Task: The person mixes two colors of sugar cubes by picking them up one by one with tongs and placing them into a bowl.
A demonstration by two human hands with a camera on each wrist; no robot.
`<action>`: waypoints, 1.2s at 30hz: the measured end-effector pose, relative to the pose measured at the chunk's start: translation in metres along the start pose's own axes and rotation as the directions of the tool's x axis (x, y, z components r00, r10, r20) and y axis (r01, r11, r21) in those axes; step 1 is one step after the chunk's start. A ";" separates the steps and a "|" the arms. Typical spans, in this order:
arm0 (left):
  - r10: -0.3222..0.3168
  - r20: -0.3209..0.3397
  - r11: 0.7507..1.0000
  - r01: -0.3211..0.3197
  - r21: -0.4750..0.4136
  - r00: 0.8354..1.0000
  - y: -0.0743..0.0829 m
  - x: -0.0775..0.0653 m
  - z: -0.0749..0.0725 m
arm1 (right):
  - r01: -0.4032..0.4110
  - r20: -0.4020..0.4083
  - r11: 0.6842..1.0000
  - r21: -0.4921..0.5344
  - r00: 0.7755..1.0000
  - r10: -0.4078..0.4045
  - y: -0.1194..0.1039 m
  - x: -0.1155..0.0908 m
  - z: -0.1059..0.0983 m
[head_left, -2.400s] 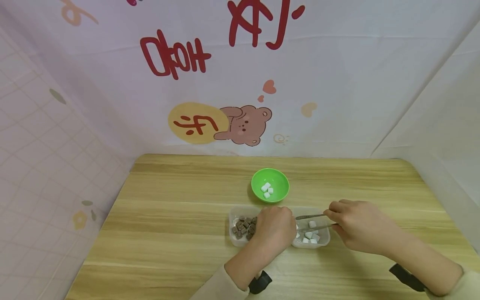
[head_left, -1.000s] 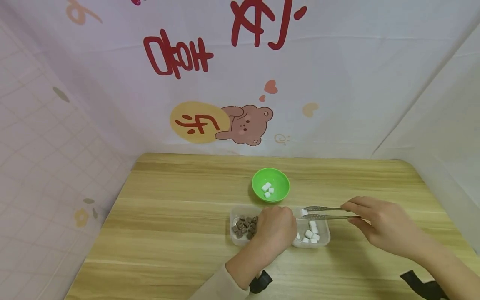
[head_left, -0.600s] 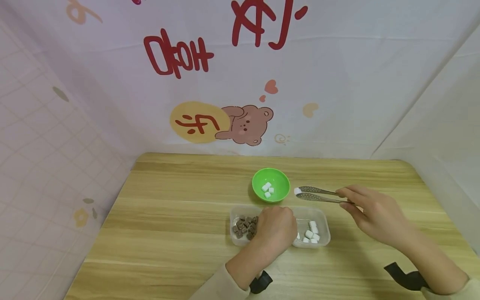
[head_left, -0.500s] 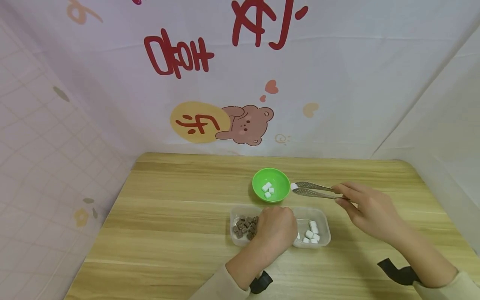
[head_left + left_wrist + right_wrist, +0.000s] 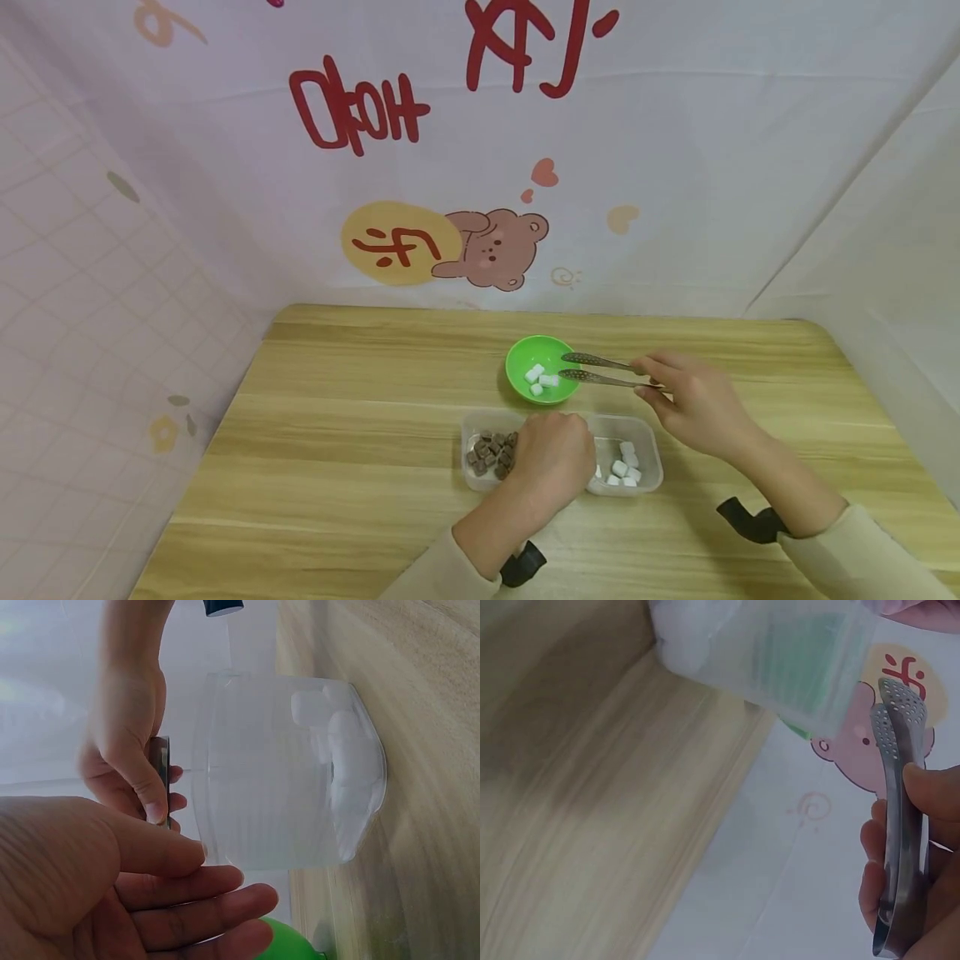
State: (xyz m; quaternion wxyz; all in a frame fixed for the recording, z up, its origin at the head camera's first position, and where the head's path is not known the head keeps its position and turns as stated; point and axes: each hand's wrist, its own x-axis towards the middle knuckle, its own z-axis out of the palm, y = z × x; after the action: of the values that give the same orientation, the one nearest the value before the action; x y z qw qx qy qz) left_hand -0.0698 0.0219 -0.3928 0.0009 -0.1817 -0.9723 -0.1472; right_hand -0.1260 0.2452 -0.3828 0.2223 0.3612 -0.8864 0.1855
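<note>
My right hand [image 5: 697,408] holds metal tongs [image 5: 600,377] with perforated tips, which stand apart over the right side of a green bowl [image 5: 525,354], nothing between them. Several small white cubes [image 5: 536,373] lie in the bowl. Nearer me, a clear plastic container [image 5: 651,442] has more white cubes [image 5: 619,468] on its right side and brown cubes [image 5: 487,450] on its left. My left hand [image 5: 551,458] covers the container's middle; in the left wrist view its thumb and fingers pinch the rim. Whether these are two boxes or one divided box is hidden.
Everything stands on a wood-grain table [image 5: 337,433]. A white printed cloth [image 5: 675,167] with a cartoon bear hangs behind it, and pale cloths flank both sides. Dark straps [image 5: 753,521] show at the wrists.
My right hand has carried a white cube in the tongs from the container leftward to the bowl. The tongs have parted and the cube lies in the bowl. My left hand has stayed still.
</note>
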 end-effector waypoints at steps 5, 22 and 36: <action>-0.004 0.008 1.000 0.003 0.003 1.000 0.002 0.000 0.000 | -0.025 0.006 1.000 0.013 1.000 0.025 0.002 -0.007 -0.003; -0.019 -0.005 1.000 0.019 -0.016 1.000 0.002 0.000 0.000 | -0.026 0.012 0.999 -0.020 1.000 0.026 0.003 -0.027 -0.034; -0.021 -0.003 1.000 0.021 -0.005 1.000 0.002 0.000 0.000 | 0.041 0.064 0.996 -0.074 0.997 -0.036 -0.001 -0.037 -0.066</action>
State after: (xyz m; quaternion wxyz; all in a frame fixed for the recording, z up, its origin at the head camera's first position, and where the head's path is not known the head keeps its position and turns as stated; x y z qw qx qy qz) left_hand -0.0690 0.0242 -0.3921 0.0006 -0.1714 -0.9737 -0.1497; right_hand -0.0841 0.2974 -0.3477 0.2116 0.3753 -0.8921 0.1362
